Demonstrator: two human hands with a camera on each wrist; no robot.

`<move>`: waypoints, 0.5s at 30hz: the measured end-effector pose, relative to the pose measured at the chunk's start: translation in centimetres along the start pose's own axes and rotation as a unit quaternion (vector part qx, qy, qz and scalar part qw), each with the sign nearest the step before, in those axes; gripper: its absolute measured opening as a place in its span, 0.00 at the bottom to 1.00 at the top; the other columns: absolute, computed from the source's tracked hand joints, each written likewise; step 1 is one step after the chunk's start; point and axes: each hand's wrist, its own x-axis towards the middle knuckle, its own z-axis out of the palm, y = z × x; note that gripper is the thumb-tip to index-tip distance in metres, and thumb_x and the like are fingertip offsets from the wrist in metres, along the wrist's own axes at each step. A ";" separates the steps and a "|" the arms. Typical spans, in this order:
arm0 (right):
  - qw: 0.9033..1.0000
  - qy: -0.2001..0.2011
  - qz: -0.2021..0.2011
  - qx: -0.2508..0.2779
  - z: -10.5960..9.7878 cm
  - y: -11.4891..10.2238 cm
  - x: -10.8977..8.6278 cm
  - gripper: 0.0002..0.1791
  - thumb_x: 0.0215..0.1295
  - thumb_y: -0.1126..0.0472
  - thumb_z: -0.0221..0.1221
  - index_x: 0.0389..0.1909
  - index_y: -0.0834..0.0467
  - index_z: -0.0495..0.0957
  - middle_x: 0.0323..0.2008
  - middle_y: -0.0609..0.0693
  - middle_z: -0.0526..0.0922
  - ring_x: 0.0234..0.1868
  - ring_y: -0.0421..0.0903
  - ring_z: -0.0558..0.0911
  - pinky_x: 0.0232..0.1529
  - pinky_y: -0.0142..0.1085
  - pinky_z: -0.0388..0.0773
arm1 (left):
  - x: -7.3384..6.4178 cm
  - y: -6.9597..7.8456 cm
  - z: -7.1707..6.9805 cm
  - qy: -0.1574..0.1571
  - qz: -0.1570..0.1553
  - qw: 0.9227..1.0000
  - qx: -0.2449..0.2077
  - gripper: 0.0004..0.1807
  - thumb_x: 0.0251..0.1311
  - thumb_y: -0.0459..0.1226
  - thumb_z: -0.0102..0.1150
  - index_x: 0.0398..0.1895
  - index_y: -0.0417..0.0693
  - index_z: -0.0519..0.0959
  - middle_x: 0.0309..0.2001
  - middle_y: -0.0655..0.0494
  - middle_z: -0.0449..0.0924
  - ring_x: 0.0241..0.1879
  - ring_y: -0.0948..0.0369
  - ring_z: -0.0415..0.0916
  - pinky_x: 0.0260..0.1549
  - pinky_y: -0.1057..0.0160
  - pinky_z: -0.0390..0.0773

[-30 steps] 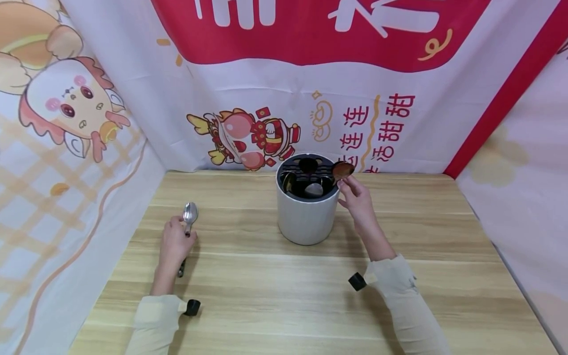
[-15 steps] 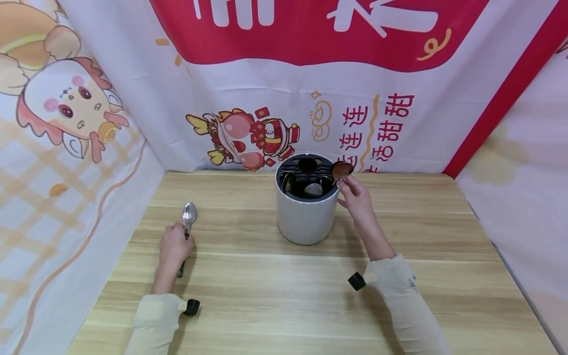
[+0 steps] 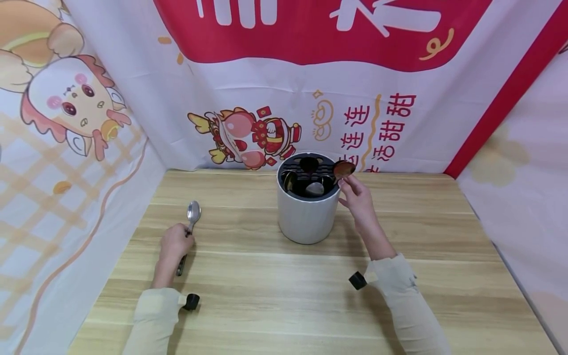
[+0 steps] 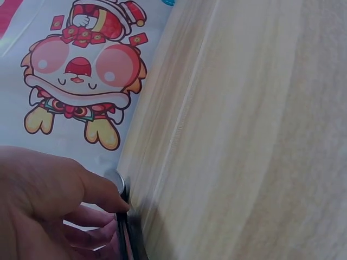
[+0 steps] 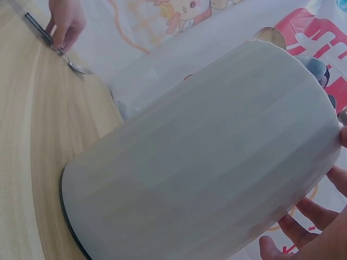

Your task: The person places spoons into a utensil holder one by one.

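Note:
In the head view my left hand grips a metal spoon at its dark handle, low at the table's left side, its silver bowl pointing away from me. The left wrist view shows the thumb and fingers around that dark handle. My right hand is at the right rim of a white round utensil holder, pinching another spoon just under its brownish, shiny bowl. In the right wrist view several fingers lie spread close along the holder's wall; the thumb side is cut off by the frame.
Several more utensils stand in the holder's black slotted insert, one with a silver bowl. The wooden table meets printed cloth walls at the back and on both sides.
My left fingers have drawn back slightly along the spoon, and its bowl has turned a little to the right. The right hand and the holder have stayed in place.

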 end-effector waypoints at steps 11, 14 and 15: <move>1.000 -0.002 0.000 -0.004 0.1 0.0 0.0 0.27 0.77 0.57 0.48 0.74 0.56 0.63 0.75 0.54 0.64 0.73 0.53 0.65 0.69 0.58 0.68 | -0.4 -0.2 0.0 0.005 0.010 0.999 -0.035 0.10 0.54 0.31 0.58 0.36 0.32 0.79 0.27 0.45 0.79 0.25 0.56 0.72 0.21 0.64 0.70; 1.000 -0.002 -0.001 -0.005 0.0 -0.1 -0.1 0.27 0.77 0.57 0.48 0.74 0.56 0.63 0.75 0.55 0.64 0.73 0.53 0.65 0.69 0.58 0.68 | -0.5 0.0 0.0 0.011 0.019 0.999 -0.046 0.13 0.53 0.30 0.58 0.41 0.29 0.80 0.33 0.41 0.82 0.28 0.55 0.74 0.24 0.65 0.71; 1.000 -0.002 0.000 -0.005 0.0 -0.1 -0.1 0.27 0.77 0.56 0.48 0.75 0.56 0.62 0.75 0.55 0.63 0.74 0.53 0.65 0.69 0.58 0.68 | -0.5 0.1 0.0 0.012 0.022 0.998 -0.053 0.15 0.53 0.30 0.58 0.42 0.29 0.80 0.34 0.40 0.82 0.29 0.55 0.75 0.25 0.65 0.72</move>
